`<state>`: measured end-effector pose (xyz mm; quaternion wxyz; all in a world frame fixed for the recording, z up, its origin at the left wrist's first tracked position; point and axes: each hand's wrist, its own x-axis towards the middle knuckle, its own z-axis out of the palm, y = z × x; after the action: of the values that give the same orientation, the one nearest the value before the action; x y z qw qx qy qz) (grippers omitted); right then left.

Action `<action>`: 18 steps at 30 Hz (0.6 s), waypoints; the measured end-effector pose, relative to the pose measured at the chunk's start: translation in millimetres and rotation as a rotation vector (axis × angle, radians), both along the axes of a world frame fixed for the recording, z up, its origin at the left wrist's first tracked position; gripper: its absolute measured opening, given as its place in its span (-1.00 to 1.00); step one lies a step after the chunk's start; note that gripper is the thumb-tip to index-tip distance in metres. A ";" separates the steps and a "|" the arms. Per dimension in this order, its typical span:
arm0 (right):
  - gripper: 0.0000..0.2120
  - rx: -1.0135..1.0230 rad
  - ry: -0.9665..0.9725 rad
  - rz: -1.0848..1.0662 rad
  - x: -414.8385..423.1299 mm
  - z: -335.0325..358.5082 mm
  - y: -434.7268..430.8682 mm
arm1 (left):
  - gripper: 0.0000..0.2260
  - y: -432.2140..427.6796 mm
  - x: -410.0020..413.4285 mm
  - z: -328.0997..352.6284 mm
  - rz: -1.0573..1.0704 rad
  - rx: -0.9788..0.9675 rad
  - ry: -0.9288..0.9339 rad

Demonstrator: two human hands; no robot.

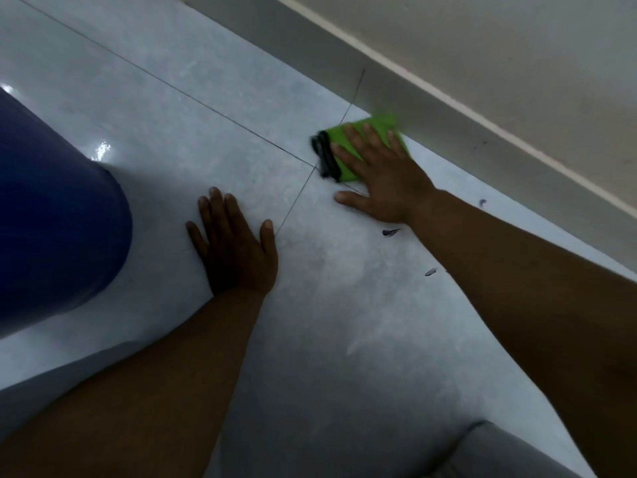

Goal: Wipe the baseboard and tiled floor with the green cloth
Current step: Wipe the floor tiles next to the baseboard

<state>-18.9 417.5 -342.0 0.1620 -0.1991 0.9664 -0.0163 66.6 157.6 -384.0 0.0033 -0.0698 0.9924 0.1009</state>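
Note:
A folded green cloth (348,143) with a black edge lies on the pale grey tiled floor (206,108), close to the grey baseboard (448,132). My right hand (382,181) presses flat on the cloth with straight spread fingers; the thumb touches the tile beside it. The cloth's far corner is blurred and reaches the foot of the baseboard. My left hand (234,243) rests flat on the floor to the left, palm down, apart from the cloth.
A knee in dark blue cloth (58,208) fills the left side. Small dark blue marks (391,232) dot the floor near my right forearm. Dark grout lines (206,105) cross under the cloth. A cream wall (517,46) rises above the baseboard.

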 end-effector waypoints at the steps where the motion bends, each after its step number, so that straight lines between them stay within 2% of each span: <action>1: -0.22 0.014 -0.003 -0.047 16.1 0.1 19.1 | -0.36 0.1 -0.1 0.0 0.000 0.007 0.000; 5: -0.18 0.108 -0.026 -0.318 82.5 8.1 75.3 | -0.35 0.1 -0.7 1.3 0.000 0.008 -0.009; 8: -0.14 0.173 -0.042 -0.492 84.4 9.0 66.0 | -0.36 1.7 -1.5 -0.5 0.001 0.017 -0.017; 10: -0.16 0.131 -0.030 -0.484 62.0 7.0 47.5 | -0.38 6.9 1.5 -1.9 -0.023 0.011 -0.007; 14: -0.20 0.035 0.004 -0.324 13.5 -3.2 -9.0 | -0.40 13.2 9.5 -2.2 -0.148 -0.040 0.005; 18: -0.25 -0.033 -0.027 -0.385 8.2 -6.6 -46.8 | -0.40 13.7 8.6 -1.4 -0.130 -0.044 0.019</action>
<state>-10.7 370.7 -348.6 0.1654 -0.0128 0.9840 -0.0655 75.2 171.2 -385.4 -0.0009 -0.0042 0.9969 0.0791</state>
